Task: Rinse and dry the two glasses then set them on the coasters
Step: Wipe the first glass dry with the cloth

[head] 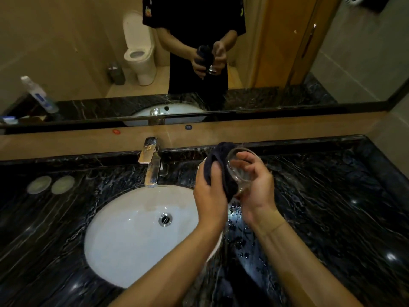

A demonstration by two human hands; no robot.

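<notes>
A clear glass [240, 173] is held tilted above the counter, just right of the white sink [132, 235]. My right hand [254, 187] grips it around the side. My left hand [210, 191] holds a dark cloth [221, 165] pressed against the glass's left side and up over its mouth. Two pale round coasters [39, 184] [63, 184] lie side by side on the black marble counter at the far left, with nothing on them. A second glass is not in view.
A chrome faucet [151, 162] stands behind the sink with no water running. Water drops cover the counter [332, 207] below my hands. A wide mirror [88, 52] spans the wall, reflecting a bottle at left.
</notes>
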